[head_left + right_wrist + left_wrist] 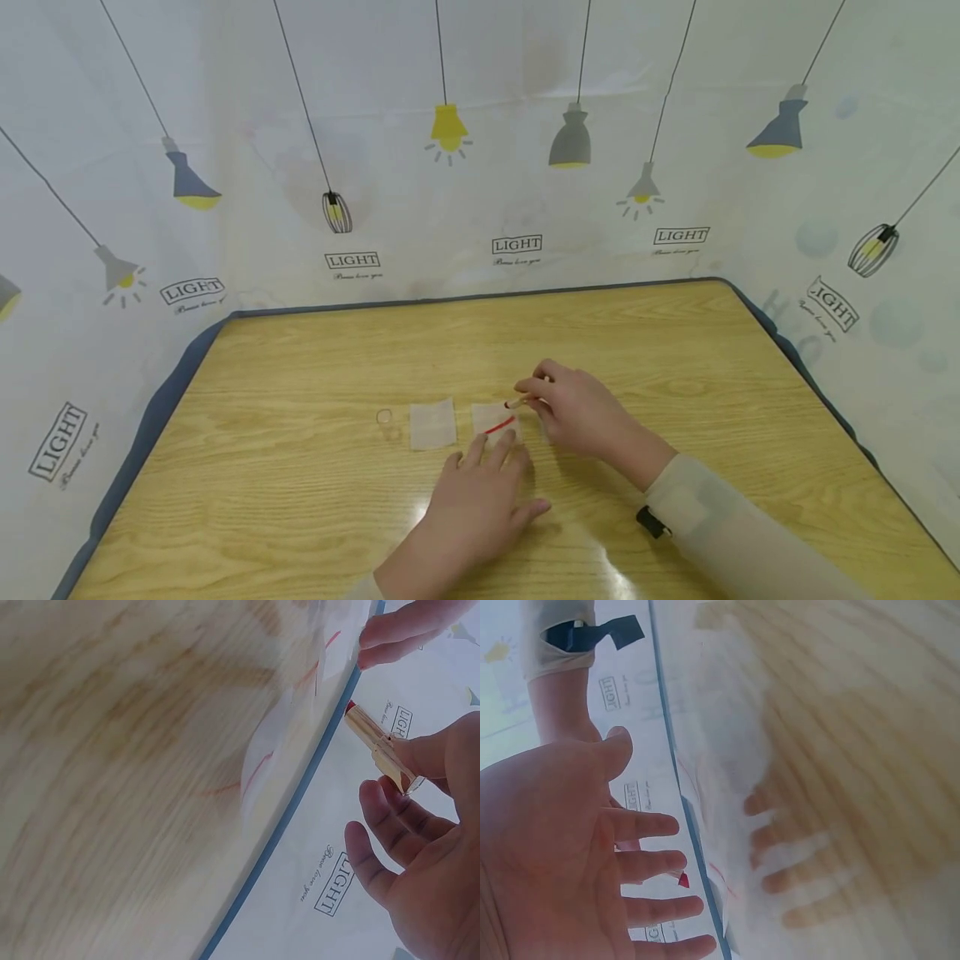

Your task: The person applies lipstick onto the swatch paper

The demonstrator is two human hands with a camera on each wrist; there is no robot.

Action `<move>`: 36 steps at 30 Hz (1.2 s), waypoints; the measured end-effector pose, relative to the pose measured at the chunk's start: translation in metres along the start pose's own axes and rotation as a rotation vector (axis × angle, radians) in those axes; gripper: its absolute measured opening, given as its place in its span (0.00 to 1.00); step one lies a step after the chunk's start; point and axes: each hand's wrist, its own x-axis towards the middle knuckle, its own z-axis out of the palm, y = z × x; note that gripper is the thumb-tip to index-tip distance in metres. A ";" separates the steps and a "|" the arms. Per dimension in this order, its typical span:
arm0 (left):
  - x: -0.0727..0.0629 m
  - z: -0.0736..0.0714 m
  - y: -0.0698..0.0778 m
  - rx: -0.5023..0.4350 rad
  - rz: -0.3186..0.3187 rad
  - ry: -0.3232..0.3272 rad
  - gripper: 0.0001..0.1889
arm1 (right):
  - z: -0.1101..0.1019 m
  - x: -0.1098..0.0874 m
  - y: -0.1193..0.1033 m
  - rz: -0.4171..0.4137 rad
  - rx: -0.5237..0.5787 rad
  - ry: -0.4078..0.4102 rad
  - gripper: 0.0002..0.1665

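My right hand (581, 412) pinches an uncapped lipstick (375, 742) between thumb and fingers. The lipstick has a gold tube, and its red tip points left over the far edge of a small white paper square (483, 412). A red stroke (500, 425) runs slantwise across that square. Fingers spread and straight, my left hand (476, 504) has its fingertips right at the square's near edge. To its left lies a second, unmarked square (432, 425). Another paper with a red line (257, 769) shows in the right wrist view; in the head view my right hand mostly hides it.
A small clear, round cap-like piece (384, 416) is left of the squares on the glossy wood-grain table (262, 467). White cloth walls (420, 217) printed with hanging lamps rise around the table's back and sides.
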 end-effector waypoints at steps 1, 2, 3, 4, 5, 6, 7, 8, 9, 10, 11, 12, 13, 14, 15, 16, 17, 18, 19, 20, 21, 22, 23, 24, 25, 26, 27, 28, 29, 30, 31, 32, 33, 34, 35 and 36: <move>0.000 0.000 -0.002 -0.009 -0.005 0.000 0.37 | 0.000 0.001 -0.001 0.000 0.001 -0.001 0.13; -0.001 0.000 -0.004 -0.021 -0.011 -0.005 0.37 | 0.000 0.002 -0.002 0.000 0.001 -0.002 0.13; -0.002 0.000 -0.006 -0.033 -0.016 -0.009 0.37 | 0.000 0.003 -0.003 0.001 0.000 -0.004 0.13; -0.003 0.000 -0.008 -0.046 -0.022 -0.012 0.38 | -0.001 0.004 -0.004 0.000 0.000 -0.006 0.13; -0.003 0.000 -0.009 -0.059 -0.028 -0.016 0.38 | -0.001 0.005 -0.005 -0.001 -0.001 -0.008 0.13; -0.004 0.000 -0.011 -0.074 -0.035 -0.016 0.38 | -0.001 0.006 -0.006 -0.002 -0.002 -0.008 0.13; -0.005 0.000 -0.013 -0.090 -0.041 -0.012 0.38 | 0.000 0.007 -0.007 -0.007 -0.005 -0.002 0.13; -0.006 0.000 -0.015 -0.104 -0.052 -0.010 0.39 | 0.000 0.007 -0.008 -0.014 -0.008 0.004 0.13; -0.007 0.000 -0.017 -0.114 -0.063 -0.006 0.40 | 0.000 0.008 -0.009 -0.020 -0.009 0.010 0.13; -0.008 0.001 -0.019 -0.121 -0.076 -0.003 0.40 | 0.000 0.009 -0.010 -0.026 -0.009 0.017 0.13; -0.009 0.002 -0.021 -0.128 -0.090 0.002 0.41 | 0.000 0.010 -0.011 -0.031 -0.009 0.020 0.13; -0.010 0.002 -0.024 -0.138 -0.106 0.005 0.42 | 0.000 0.011 -0.012 -0.037 -0.009 0.026 0.13; -0.011 0.002 -0.026 -0.148 -0.124 0.008 0.43 | 0.001 0.012 -0.013 -0.042 -0.007 0.027 0.13; -0.012 0.002 -0.028 -0.155 -0.142 0.010 0.43 | 0.001 0.013 -0.015 -0.046 -0.003 0.025 0.14; -0.013 0.002 -0.031 -0.164 -0.159 0.012 0.43 | 0.001 0.015 -0.017 -0.048 0.001 0.019 0.14; -0.014 0.002 -0.033 -0.175 -0.175 0.015 0.43 | 0.001 0.017 -0.018 -0.050 0.005 0.014 0.14; -0.015 0.001 -0.035 -0.187 -0.191 0.017 0.43 | 0.001 0.019 -0.020 -0.051 0.006 0.006 0.14; -0.015 0.000 -0.036 -0.197 -0.205 0.016 0.44 | 0.002 0.020 -0.021 -0.051 0.007 0.000 0.14; -0.016 0.000 -0.038 -0.201 -0.216 0.015 0.44 | 0.002 0.022 -0.023 -0.049 0.006 -0.009 0.14; -0.016 -0.001 -0.039 -0.205 -0.225 0.013 0.44 | 0.003 0.024 -0.024 -0.050 0.007 -0.015 0.14; -0.016 -0.001 -0.040 -0.211 -0.234 0.010 0.44 | 0.003 0.026 -0.026 -0.049 0.007 -0.022 0.14; -0.016 -0.002 -0.041 -0.210 -0.241 0.007 0.45 | 0.003 0.027 -0.028 -0.049 0.009 -0.030 0.14; -0.017 -0.002 -0.042 -0.207 -0.247 0.003 0.45 | 0.003 0.028 -0.029 -0.051 0.009 -0.036 0.14; -0.017 -0.002 -0.043 -0.202 -0.256 0.000 0.46 | 0.003 0.030 -0.031 -0.054 0.008 -0.042 0.15; -0.017 -0.001 -0.044 -0.194 -0.262 0.003 0.46 | 0.003 0.031 -0.032 -0.058 0.007 -0.050 0.15; -0.017 -0.001 -0.045 -0.187 -0.268 0.005 0.46 | 0.003 0.032 -0.034 -0.062 0.006 -0.057 0.15; -0.018 0.000 -0.046 -0.178 -0.275 0.007 0.45 | 0.004 0.034 -0.035 -0.064 0.002 -0.066 0.15; -0.019 0.000 -0.046 -0.169 -0.279 0.009 0.45 | 0.005 0.035 -0.036 -0.068 -0.001 -0.069 0.15; -0.019 0.001 -0.046 -0.161 -0.284 0.012 0.45 | 0.005 0.036 -0.037 -0.069 -0.005 -0.074 0.15; -0.020 0.001 -0.046 -0.151 -0.287 0.014 0.45 | 0.006 0.037 -0.038 -0.071 -0.007 -0.079 0.15; -0.020 0.002 -0.046 -0.142 -0.290 0.018 0.44 | 0.006 0.038 -0.038 -0.074 -0.008 -0.083 0.15; -0.021 0.002 -0.045 -0.134 -0.292 0.021 0.44 | 0.007 0.039 -0.039 -0.075 -0.009 -0.086 0.15; -0.021 0.003 -0.045 -0.124 -0.298 0.026 0.44 | 0.007 0.040 -0.040 -0.076 -0.011 -0.089 0.15; -0.022 0.003 -0.044 -0.111 -0.307 0.032 0.43 | 0.007 0.040 -0.041 -0.080 -0.013 -0.090 0.15; -0.022 0.004 -0.044 -0.098 -0.318 0.036 0.42 | 0.007 0.041 -0.042 -0.081 -0.016 -0.094 0.15; -0.023 0.005 -0.043 -0.085 -0.329 0.042 0.41 | 0.007 0.041 -0.042 -0.085 -0.019 -0.094 0.15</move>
